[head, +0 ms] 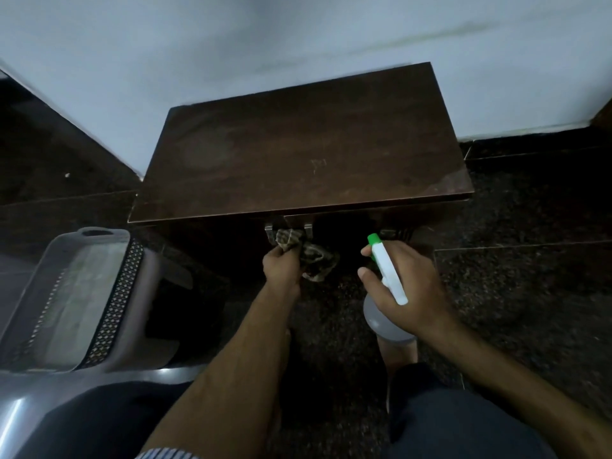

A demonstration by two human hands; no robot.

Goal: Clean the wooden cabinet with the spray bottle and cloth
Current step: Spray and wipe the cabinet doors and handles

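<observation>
Knees in dark trousers fill the bottom of the view, with a grey basket off to your left, and your two forearms run forward toward the wooden cabinet. Your left hand has its fingers curled round a bunched checked cloth. It holds the cloth up at the shadowed front of the cabinet, just under the overhanging top and right beside two small metal fittings. Whether the cloth presses on the wood itself cannot be told in that darkness.

Your right hand is wrapped round the neck of the spray bottle. The white head slants up and away to a green nozzle, which points at the cabinet front just right of the cloth. The two hands sit about level and near each other, both below the top's front edge.

The coming move, as I judge it, turns on this: the top lies beyond and above both hands. Its long axis runs left to right across you, skewed a little so the right end sits further off. Your left hand, with the cloth, is nearer the middle of the front edge, and your right covers the right half. To reach the top you must lift over that edge. A pale wall stands behind the cabinet
</observation>
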